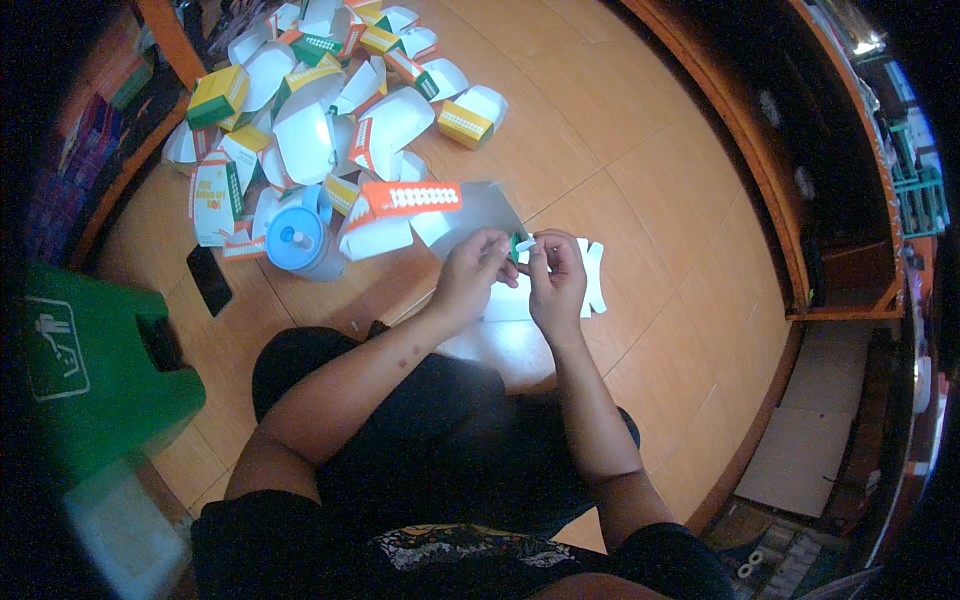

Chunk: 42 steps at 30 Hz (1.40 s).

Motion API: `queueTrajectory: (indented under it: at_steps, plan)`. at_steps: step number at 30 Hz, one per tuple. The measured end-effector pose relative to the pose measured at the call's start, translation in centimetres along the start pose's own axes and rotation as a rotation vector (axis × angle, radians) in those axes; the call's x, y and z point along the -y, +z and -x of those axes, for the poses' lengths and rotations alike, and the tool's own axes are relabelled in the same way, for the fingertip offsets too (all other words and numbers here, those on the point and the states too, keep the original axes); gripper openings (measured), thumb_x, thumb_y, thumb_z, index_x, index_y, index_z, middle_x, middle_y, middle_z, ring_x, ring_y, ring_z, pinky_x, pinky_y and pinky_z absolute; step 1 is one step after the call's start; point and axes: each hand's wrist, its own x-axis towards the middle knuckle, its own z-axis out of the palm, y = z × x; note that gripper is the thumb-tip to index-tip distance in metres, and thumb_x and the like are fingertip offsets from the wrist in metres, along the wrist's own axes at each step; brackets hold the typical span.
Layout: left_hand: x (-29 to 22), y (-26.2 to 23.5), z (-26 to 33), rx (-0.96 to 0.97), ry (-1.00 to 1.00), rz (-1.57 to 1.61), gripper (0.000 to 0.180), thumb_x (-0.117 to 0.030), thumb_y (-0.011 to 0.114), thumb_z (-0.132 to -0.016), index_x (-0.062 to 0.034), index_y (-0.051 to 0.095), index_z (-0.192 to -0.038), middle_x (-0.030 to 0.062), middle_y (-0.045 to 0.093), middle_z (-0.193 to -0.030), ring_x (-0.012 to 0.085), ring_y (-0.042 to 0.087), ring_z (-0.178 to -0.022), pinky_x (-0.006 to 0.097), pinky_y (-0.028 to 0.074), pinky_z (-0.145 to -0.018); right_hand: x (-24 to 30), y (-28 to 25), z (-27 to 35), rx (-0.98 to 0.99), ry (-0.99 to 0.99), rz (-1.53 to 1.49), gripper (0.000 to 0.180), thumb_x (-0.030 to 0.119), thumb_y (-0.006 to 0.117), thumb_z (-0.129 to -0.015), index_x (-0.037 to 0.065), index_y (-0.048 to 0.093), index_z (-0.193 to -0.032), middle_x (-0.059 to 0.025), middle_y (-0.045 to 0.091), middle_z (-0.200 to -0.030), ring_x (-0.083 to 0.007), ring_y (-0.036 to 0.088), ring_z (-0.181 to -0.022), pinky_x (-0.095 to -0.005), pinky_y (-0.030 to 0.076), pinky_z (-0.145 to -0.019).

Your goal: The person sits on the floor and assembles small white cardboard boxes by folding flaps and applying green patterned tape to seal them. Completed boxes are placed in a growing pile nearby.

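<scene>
In front of my lap, my left hand [471,272] and my right hand [556,283] are close together with bent fingers. My right fingertips pinch a small white piece [527,244] beside a bit of green. Whether that piece belongs to a larger carton cannot be made out. The left fingers are closed, and what lies in them is mostly hidden. Below the hands lies a flat white carton blank [592,272] with cut edges. Just beyond them rests a folded carton [375,238] with an orange, white-patterned side and a greyish panel.
A heap of folded cartons [312,135] in white, yellow, green and orange covers the far-left floor [640,190]. Near it stand a blue-lidded tumbler [297,238] and a dark phone [209,280]. A green bin [110,370] is at left; a wooden shelf [760,200] borders the right.
</scene>
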Motion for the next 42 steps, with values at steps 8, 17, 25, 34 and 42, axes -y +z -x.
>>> queueTrajectory:
  at_steps: [8,17,25,34,42]
  plan:
    - [-0.1,-0.3,0.1,-0.006,-0.009,0.042,0.017,-0.02,0.049,-0.1,-0.0031,0.05,-0.104,0.0059,0.056,-0.087,0.0139,0.058,-0.071,0.03,0.053,-0.067,-0.5,0.4,0.4,0.012,0.063,-0.077,0.006,0.002,0.055,-0.092,-0.004,0.055,-0.09,-0.0103,0.051,-0.106,-0.0177,0.058,-0.096,-0.0305,0.06,-0.074]
    - [0.1,-0.2,0.0,0.013,0.022,0.094,0.02,-0.018,0.052,-0.099,0.0005,0.05,-0.108,0.0077,0.058,-0.086,0.0139,0.061,-0.071,0.03,0.055,-0.066,-0.8,1.1,1.3,-0.076,0.042,-0.127,0.007,0.007,0.053,-0.096,0.001,0.053,-0.093,-0.0069,0.054,-0.103,-0.0121,0.057,-0.09,-0.0267,0.055,-0.077]
    - [-0.2,-0.4,0.2,0.032,0.016,0.065,0.021,-0.017,0.051,-0.099,-0.0009,0.049,-0.113,0.0084,0.058,-0.093,0.0145,0.059,-0.078,0.031,0.053,-0.071,-0.2,1.2,0.9,-0.087,-0.099,0.064,0.006,0.003,0.06,-0.088,-0.001,0.057,-0.091,-0.0119,0.053,-0.103,-0.0193,0.058,-0.091,-0.0303,0.057,-0.074]
    - [-1.3,-0.1,0.2,-0.001,0.039,0.007,0.027,-0.018,0.057,-0.097,0.0014,0.05,-0.114,0.0076,0.062,-0.092,0.0134,0.061,-0.08,0.027,0.052,-0.069,-0.4,0.5,0.2,0.076,-0.019,-0.094,0.008,-0.002,0.066,-0.083,-0.002,0.061,-0.089,-0.0127,0.052,-0.106,-0.0195,0.061,-0.091,-0.0318,0.06,-0.072]
    - [-1.5,-0.4,-0.1,-0.099,0.042,-0.46,0.018,-0.013,0.061,-0.092,0.0018,0.059,-0.103,0.0059,0.063,-0.079,0.0115,0.061,-0.069,0.026,0.05,-0.061,-0.9,-0.7,-0.6,0.158,0.088,-0.021,0.013,0.002,0.065,-0.086,0.003,0.058,-0.097,-0.0067,0.054,-0.107,-0.0146,0.055,-0.099,-0.0281,0.05,-0.08]
